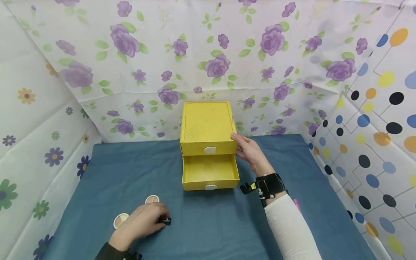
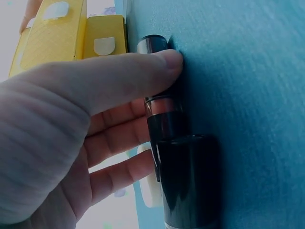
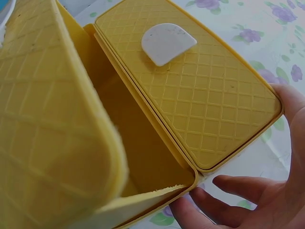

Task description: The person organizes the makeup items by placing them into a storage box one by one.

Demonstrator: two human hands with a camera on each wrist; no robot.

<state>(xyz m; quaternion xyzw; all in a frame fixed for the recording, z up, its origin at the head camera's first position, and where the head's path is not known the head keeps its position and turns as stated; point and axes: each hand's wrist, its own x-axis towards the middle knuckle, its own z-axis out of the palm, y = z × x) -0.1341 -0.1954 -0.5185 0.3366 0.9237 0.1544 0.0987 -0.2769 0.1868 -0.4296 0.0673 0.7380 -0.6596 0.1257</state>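
My left hand (image 1: 144, 221) is low over the cloth, pinching a dark lipstick tube (image 2: 164, 107) with a shiny band. Closer to the left wrist camera, a wider black cylinder (image 2: 188, 183) overlaps its lower end. Two round compacts (image 1: 152, 199) with pale rims and beige pans lie by that hand, one partly covered by it. At the back stands a yellow two-drawer box (image 1: 208, 122). Its lower drawer (image 1: 210, 185) is pulled out, its yellow floor showing. My right hand (image 1: 251, 151) rests against the box's right side, thumb at the top corner, fingers loosely extended lower down.
Blue cloth (image 1: 136, 169) covers the work surface. A floral curtain (image 1: 156, 72) hangs right behind the box, with patterned sheets at left and right (image 1: 370, 144). Something pink (image 1: 297, 204) shows beside my right forearm.
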